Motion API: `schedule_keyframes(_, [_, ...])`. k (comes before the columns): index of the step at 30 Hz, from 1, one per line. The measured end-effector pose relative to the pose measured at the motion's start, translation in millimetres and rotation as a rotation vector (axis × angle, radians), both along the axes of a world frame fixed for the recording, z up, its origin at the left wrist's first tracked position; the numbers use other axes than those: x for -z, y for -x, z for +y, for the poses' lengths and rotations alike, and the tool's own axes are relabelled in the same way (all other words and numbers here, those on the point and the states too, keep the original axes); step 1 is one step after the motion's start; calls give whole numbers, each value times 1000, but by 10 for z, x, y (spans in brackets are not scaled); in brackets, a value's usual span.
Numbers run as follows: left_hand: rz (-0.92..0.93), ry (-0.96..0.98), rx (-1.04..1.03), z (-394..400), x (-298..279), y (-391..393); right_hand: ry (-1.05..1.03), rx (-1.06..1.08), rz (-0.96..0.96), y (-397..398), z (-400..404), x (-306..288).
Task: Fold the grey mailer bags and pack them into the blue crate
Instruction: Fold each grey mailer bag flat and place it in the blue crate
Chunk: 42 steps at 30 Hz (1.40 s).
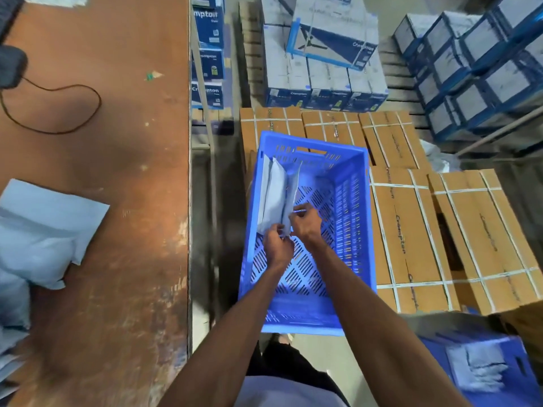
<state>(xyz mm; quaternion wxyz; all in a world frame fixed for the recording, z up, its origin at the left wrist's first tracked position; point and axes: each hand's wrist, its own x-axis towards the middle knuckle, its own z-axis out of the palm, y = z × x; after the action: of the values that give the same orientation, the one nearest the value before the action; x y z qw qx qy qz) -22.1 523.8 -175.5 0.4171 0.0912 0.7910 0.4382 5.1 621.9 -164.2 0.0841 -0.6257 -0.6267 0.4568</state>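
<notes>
— Where are the folded grey plastic mailer bags (276, 195) sitting?

— They are standing on edge inside the blue perforated plastic crate (349, 207), leaning along its left wall, towards the far end. The crate is resting beside the brown cardboard cartons bound with white straps (411, 230).

— And the hands?

— Both are reaching down into the crate at the near end of the bundle. The left hand (277, 245) is curling its fingers round the bags' near lower corner, pinching the grey plastic. The right hand (305, 223) is lying just beside it, against the bundle's right face, its fingers bent and gripping that edge; blur is hiding exactly how each finger lies.

— So the bags are between the two hands?

— The near end is, yes; the rest is stretching away beyond the fingertips towards the crate's far wall.

— Anything on the worn orange-brown tabletop (117, 142)?

— More grey mailer bags, unfolded (44, 230), are lying at its left edge, well apart from the crate.
</notes>
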Motion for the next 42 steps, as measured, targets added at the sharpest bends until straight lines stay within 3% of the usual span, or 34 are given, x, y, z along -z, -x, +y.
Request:
schedule_keyframes(7, [1, -27, -80, 108, 159, -36, -39, -95, 12, 141, 47, 78])
schedule_keyframes(12, [44, 30, -206, 187, 853, -111, -13, -163, 104, 133, 51, 179])
schedule_keyframes(14, [100, 73, -207, 131, 829, -103, -2, -175, 131, 88, 52, 198])
schedule_keyframes(20, [104, 84, -217, -25, 40, -76, 21, -198, 148, -133, 48, 163])
schedule_keyframes(23, [122, 91, -246, -119, -29, -129, -41, -238, 124, -326, -67, 59])
schedule_keyframes(27, [102, 85, -62, -287, -187, -245, -157, -385, 126, -744, -327, -123])
schedule_keyframes(32, [248, 1, 142, -642, -429, -530, -332, -537, 163, -1349, -622, -523])
schedule_keyframes(38, [535, -116, -3, -1268, -948, -1151, -393, -740, 196, -1957, -898, -816])
schedule_keyframes(42, [740, -9, -20, -1696, -1138, -1549, -473, -893, 290, -2176, -1137, -1002])
